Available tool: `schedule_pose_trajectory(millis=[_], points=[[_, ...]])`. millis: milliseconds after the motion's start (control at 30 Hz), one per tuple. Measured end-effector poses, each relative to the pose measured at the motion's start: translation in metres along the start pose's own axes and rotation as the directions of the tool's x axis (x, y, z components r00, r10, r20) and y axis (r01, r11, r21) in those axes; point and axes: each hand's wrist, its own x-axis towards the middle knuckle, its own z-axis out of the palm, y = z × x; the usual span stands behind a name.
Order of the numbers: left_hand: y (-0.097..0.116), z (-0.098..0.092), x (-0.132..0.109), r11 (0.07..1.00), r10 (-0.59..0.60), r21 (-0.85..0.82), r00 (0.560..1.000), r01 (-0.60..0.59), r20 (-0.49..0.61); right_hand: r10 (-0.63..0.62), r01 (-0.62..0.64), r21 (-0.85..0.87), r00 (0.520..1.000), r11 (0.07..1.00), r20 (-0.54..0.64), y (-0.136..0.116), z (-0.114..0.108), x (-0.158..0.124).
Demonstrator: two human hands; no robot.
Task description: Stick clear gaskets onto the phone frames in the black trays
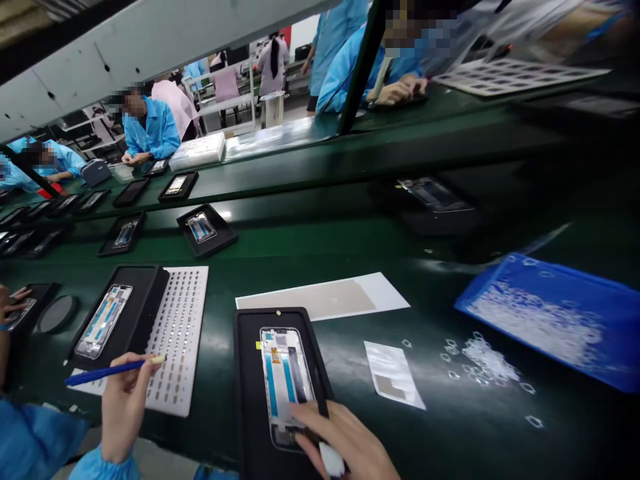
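Observation:
My left hand point(125, 400) is closed around a blue pen-like stick point(103, 372) with a cream-coloured end, above a white perforated sheet point(175, 333). In front of me lies a black tray point(250, 400) bearing a phone frame point(283, 373) with blue strips and a small yellow tab. My right hand point(350, 437) reaches over the frame's lower end, its fingertips close to or touching it. Against that palm it grips a black tool with a white part point(331, 460), mostly hidden by the fingers. A second phone frame point(104, 323) rests on another black tray point(143, 307), partly over the perforated sheet.
Small clear ring-like pieces point(487, 360) lie scattered beside a blue bin point(610, 313) full of similar ones. White-edged sheets point(325, 297) lie behind my tray. A neighbour's hand point(15, 303) is at the left edge. More trays and co-workers are across the bench.

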Motion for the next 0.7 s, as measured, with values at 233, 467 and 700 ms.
schedule_pose_trajectory(millis=[233,467,700], points=[[0.066,0.082,-0.037,0.960,0.131,-0.272,0.970,-0.072,0.206,0.386,-0.335,0.453,0.922,0.826,-0.022,-0.009,0.007,0.054],[0.087,0.123,-0.053,0.926,0.319,-0.307,0.891,-0.220,0.323,0.493,-0.368,0.594,0.868,0.715,-0.055,-0.014,0.006,0.066],[0.090,0.125,-0.055,0.835,0.550,-0.201,0.789,-0.512,0.272,0.554,-0.371,0.618,0.823,0.693,-0.126,-0.011,0.011,0.063]])
